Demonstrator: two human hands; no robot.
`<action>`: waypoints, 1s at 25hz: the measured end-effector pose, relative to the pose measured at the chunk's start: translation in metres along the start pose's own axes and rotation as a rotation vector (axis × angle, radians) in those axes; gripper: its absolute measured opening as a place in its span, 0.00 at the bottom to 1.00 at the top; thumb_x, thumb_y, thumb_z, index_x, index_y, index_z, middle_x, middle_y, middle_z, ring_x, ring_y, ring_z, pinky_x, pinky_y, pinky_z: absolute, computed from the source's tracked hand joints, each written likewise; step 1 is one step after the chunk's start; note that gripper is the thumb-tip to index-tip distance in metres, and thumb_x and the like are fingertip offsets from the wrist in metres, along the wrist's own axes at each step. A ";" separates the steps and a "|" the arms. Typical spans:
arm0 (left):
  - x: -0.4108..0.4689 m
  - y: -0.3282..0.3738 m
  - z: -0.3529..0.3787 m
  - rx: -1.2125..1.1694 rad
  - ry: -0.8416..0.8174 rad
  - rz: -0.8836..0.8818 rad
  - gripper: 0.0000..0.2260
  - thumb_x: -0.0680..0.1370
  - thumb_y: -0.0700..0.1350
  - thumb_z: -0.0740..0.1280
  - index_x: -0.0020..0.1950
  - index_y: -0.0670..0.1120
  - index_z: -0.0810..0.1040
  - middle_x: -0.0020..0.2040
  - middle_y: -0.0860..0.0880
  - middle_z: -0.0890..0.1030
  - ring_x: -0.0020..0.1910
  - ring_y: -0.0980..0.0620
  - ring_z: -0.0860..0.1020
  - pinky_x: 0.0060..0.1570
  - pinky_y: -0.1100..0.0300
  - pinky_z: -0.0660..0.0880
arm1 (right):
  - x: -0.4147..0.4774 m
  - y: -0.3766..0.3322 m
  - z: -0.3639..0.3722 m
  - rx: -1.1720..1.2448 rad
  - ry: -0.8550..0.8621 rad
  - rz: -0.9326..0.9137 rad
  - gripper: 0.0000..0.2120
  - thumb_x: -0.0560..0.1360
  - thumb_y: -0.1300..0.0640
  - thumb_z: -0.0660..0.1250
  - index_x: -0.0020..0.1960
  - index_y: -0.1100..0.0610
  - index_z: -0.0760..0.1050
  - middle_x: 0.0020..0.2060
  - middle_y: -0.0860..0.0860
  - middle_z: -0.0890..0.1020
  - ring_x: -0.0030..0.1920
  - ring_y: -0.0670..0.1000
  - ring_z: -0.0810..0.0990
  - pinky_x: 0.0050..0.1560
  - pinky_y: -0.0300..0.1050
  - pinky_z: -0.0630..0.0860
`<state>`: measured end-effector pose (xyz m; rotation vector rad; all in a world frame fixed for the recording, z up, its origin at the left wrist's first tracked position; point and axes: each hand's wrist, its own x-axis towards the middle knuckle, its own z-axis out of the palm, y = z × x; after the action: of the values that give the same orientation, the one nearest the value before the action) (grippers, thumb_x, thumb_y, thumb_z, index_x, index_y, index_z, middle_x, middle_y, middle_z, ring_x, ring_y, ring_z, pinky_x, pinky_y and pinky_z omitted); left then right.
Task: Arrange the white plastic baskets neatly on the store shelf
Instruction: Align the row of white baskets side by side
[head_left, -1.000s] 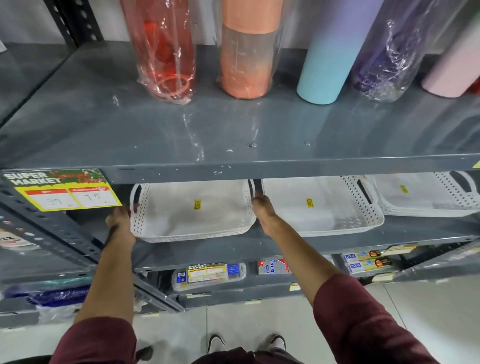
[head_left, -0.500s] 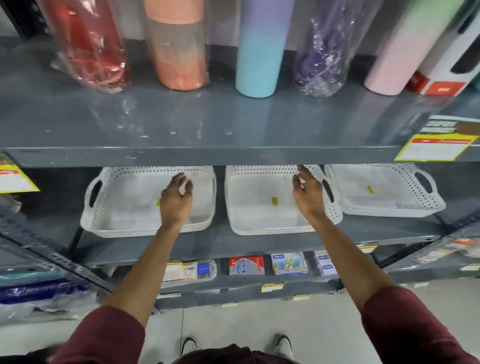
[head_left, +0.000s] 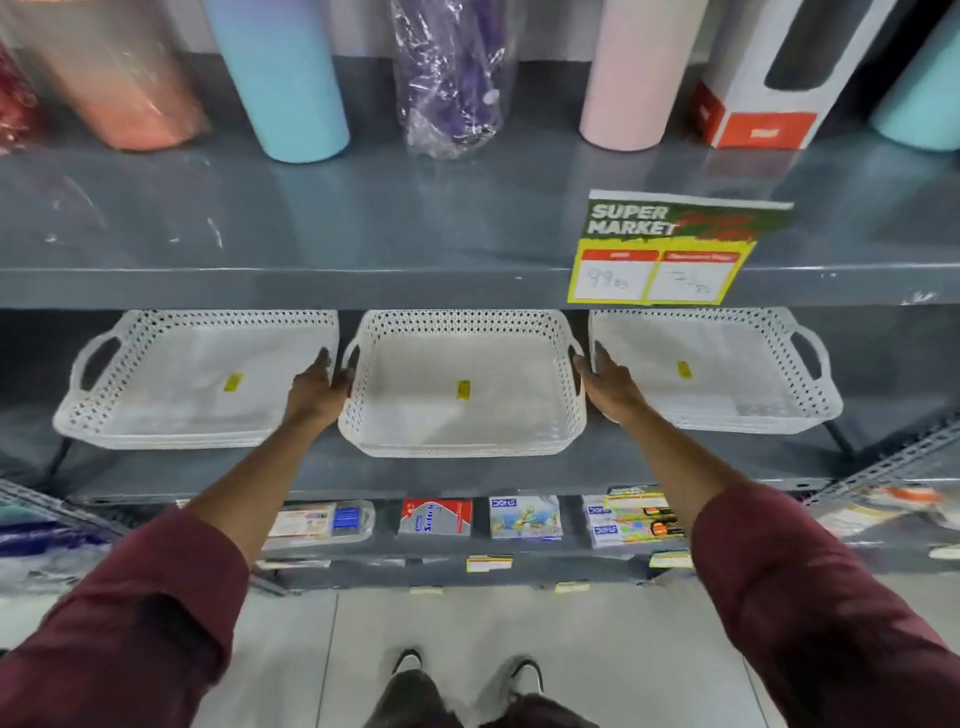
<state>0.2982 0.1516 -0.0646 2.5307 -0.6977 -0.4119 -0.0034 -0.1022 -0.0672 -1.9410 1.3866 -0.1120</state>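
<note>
White perforated plastic fills the row we are working on: three shallow baskets stand side by side on the grey shelf (head_left: 363, 475), under the board with the yellow price sign (head_left: 670, 249).

Our hands have moved one basket along. A second ago they held the left basket (head_left: 197, 379) by its two ends. Half a second ago our left hand was still inside that basket, while the right had already reached the far edge of the next one. Now both hands flank the middle basket (head_left: 462, 384). Our left hand (head_left: 317, 389) is at its left handle, in the narrow gap beside the left basket. Our right hand (head_left: 608, 384) is at its right handle, just beside the right basket (head_left: 711, 374). On each side the fingers look closed round the handle, with the thumb towards the inside, though the fingertips are hidden in the gaps.

We judge the left basket settled, square to the shelf edge and released. The middle basket is the one in hand. It sits slightly forward of its neighbours, its front rim closer to the shelf lip, so a small push back should bring the three fronts into line. The right basket is untouched and probably comes last.
</note>
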 end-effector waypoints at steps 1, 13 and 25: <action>-0.003 -0.002 0.004 0.027 0.029 0.031 0.24 0.82 0.52 0.58 0.74 0.40 0.66 0.71 0.35 0.73 0.68 0.32 0.72 0.66 0.43 0.71 | -0.004 0.003 0.005 -0.023 0.035 -0.013 0.31 0.80 0.36 0.51 0.78 0.49 0.57 0.72 0.60 0.70 0.70 0.64 0.71 0.69 0.56 0.69; -0.040 -0.004 0.027 0.041 0.329 0.101 0.19 0.83 0.53 0.56 0.67 0.46 0.78 0.51 0.32 0.83 0.51 0.28 0.79 0.52 0.40 0.77 | -0.049 0.011 0.036 -0.268 0.589 -0.130 0.19 0.83 0.45 0.54 0.47 0.55 0.78 0.38 0.63 0.84 0.39 0.67 0.83 0.34 0.48 0.68; 0.027 0.024 0.021 0.034 0.316 -0.049 0.23 0.82 0.53 0.57 0.51 0.35 0.82 0.52 0.31 0.81 0.55 0.30 0.77 0.55 0.42 0.75 | 0.023 -0.031 0.030 -0.434 0.586 -0.148 0.25 0.84 0.46 0.52 0.51 0.65 0.79 0.47 0.64 0.84 0.47 0.67 0.83 0.45 0.53 0.75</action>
<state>0.3022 0.1110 -0.0739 2.5671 -0.5258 -0.0133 0.0441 -0.1024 -0.0781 -2.5012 1.7417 -0.5228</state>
